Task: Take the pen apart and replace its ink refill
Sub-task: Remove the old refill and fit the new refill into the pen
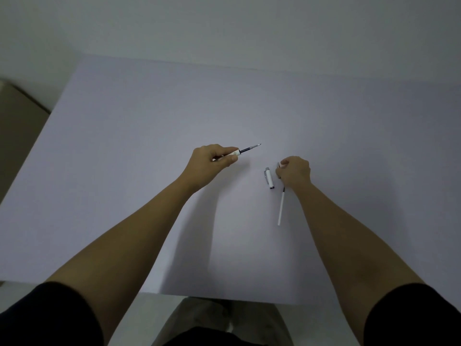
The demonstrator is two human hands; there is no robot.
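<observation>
1. Gripping, with the left hand (pixel 212 162), the white plastic pen barrel (pixel 230 154) between thumb and curled fingers, clear of the table; likely holding it near its open end so that the dark ink refill (pixel 250 147) sticking out of it, tip pointing up and to the right, stays steady and reachable.

2. Curling the right hand (pixel 294 171) narrowly over a small pale part (pixel 281 165) pinched at the fingertips, low over the table; too small to name, possibly the pen's front section. Impossible to tell whether it is touching the surface.

3. Lying just left of the right hand: the white pen cap with a silver clip (pixel 269 178), set down, probably to free the fingers and stay near for reassembly.

4. Lying under and below the right wrist: a thin white refill tube with a dark end (pixel 281 208), within easy reach, its upper end hidden by the hand; whether spare or spent, unclear.

5. Resting all loose parts on the pale lilac tabletop (pixel 124 146), near together, seemingly so nothing rolls away.

6. Judging progress: pen already apart, reassembly not yet done.
</observation>
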